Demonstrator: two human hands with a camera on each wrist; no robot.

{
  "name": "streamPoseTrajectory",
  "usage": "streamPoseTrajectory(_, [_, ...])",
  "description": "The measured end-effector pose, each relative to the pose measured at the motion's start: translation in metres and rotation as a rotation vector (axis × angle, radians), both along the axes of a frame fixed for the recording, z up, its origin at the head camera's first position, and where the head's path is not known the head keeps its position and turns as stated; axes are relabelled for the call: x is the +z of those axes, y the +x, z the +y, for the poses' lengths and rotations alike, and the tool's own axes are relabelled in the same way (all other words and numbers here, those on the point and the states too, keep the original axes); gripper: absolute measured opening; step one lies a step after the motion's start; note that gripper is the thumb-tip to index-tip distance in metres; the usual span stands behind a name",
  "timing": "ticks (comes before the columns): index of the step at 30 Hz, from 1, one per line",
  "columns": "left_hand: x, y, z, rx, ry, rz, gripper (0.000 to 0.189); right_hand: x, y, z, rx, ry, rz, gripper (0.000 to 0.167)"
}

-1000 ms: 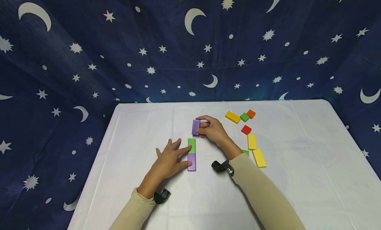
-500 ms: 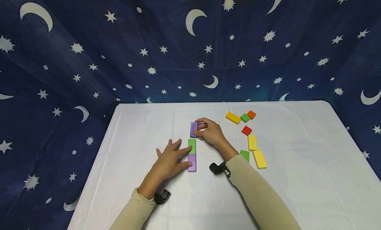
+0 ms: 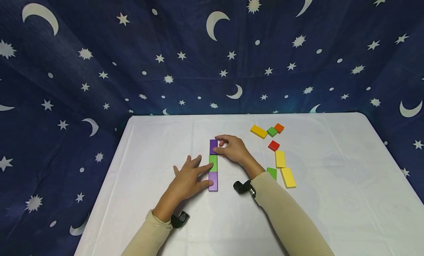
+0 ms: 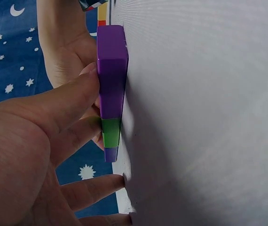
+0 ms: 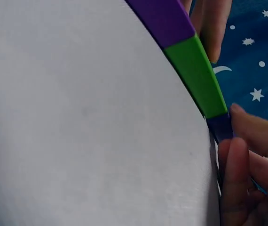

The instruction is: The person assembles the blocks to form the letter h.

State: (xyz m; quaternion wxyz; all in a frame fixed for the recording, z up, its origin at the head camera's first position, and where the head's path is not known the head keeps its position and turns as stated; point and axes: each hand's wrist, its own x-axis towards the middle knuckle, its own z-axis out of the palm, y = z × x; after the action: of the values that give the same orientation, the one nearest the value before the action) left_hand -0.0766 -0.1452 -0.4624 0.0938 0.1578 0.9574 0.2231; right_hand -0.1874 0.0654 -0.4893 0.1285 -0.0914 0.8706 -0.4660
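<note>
Three blocks stand end to end in one line on the white-covered table. Nearest is a light purple block [image 3: 214, 176], a green block [image 3: 214, 159] is in the middle, and a dark purple block [image 3: 213, 143] is farthest. My left hand [image 3: 187, 178] lies beside the row with fingers spread; its thumb touches the near purple block and its index finger the green one. With thumb and fingers, my right hand [image 3: 233, 149] pinches the far purple block, whose near end is right at the green block. In the right wrist view, the fingertips [image 5: 237, 153] partly hide that block.
To the right lie two yellow blocks [image 3: 280, 159], a green block [image 3: 271, 173] by my right sleeve, and a red block [image 3: 274, 145]. Farther back are an orange-yellow block [image 3: 258, 131], a small green block [image 3: 272, 131] and an orange one [image 3: 279, 128]. A starry curtain [image 3: 185, 90] hangs behind.
My right hand has brought the dark purple block toward me and slightly left, closing the gap to the green block. My left hand has stayed in place.
</note>
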Motion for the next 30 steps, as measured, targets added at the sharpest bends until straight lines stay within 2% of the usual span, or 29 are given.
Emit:
streamPoseTrajectory(6, [-0.0002,-0.0006,0.0002,-0.003,0.0,0.0,0.061,-0.001,-0.0031,0.0042,0.023,-0.028,-0.072,0.048])
streamPoseTrajectory(21, [-0.0029,0.0002,-0.0006,-0.01,0.008,0.031,0.061,-0.002,-0.001,0.0044,0.032,-0.029,-0.028,0.045])
streamPoseTrajectory(30, [-0.0018,-0.0004,-0.0005,0.0,0.0,0.012,0.061,-0.0006,-0.0012,0.0037,0.041,-0.022,-0.018,0.045])
